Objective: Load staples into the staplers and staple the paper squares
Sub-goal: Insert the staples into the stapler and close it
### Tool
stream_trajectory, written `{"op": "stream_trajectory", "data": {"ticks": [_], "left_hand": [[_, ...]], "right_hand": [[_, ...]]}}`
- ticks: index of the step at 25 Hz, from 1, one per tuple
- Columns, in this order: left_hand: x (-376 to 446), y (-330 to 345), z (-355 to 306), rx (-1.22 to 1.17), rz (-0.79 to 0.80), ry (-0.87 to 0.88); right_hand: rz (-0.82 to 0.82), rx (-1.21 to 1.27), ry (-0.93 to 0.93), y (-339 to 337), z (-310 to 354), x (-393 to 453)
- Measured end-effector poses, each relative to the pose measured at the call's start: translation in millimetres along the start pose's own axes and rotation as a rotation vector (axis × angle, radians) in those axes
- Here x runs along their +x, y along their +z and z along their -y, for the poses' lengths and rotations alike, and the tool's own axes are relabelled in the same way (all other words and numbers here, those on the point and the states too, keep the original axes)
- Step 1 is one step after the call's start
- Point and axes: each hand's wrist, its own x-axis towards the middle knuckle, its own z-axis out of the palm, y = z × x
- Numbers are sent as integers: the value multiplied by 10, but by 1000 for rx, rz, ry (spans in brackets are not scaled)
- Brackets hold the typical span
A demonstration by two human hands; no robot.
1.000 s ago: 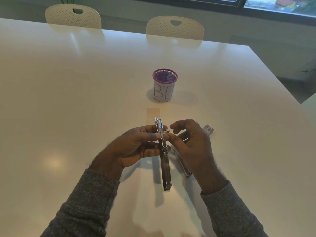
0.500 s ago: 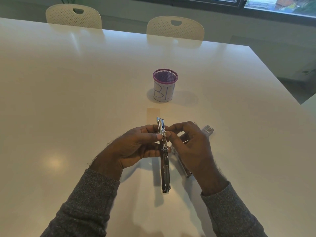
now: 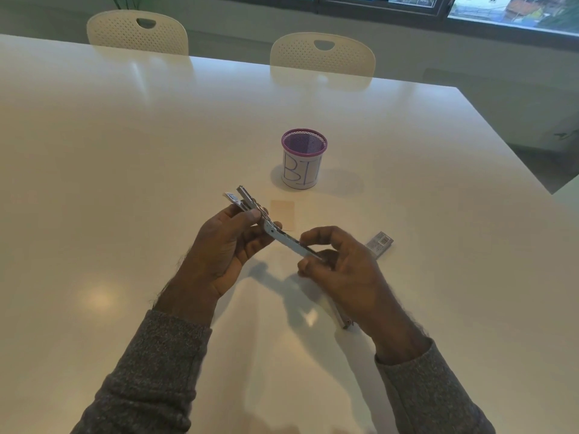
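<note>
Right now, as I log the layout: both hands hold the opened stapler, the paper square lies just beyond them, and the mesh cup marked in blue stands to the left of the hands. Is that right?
One detail is off. In the head view the mesh cup stands beyond the paper square, farther from the person, not left of the hands. The left hand and right hand do hold the opened stapler.

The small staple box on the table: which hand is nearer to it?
Right. The right hand is just beside the staple box; the left hand is farther away, across the stapler.
</note>
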Motion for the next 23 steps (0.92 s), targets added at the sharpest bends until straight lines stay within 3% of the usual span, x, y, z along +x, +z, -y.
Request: {"op": "stream_trajectory", "data": {"ticks": [4,8,14,19,23], "left_hand": [[9,-7,31,36,92,47],[-7,7,56,231,197,37],[-105,81,82,385,420,-62],[-137,96,36,421,426,-77],[-126,138,89,527,342,90]], "right_hand": [[-164,324,-69,-68,17,53],[-192,366,-39,-22,12,52],[-11,386,32,7,-12,40],[121,351,82,-89,-21,26],[-27,222,74,-25,-35,27]]}}
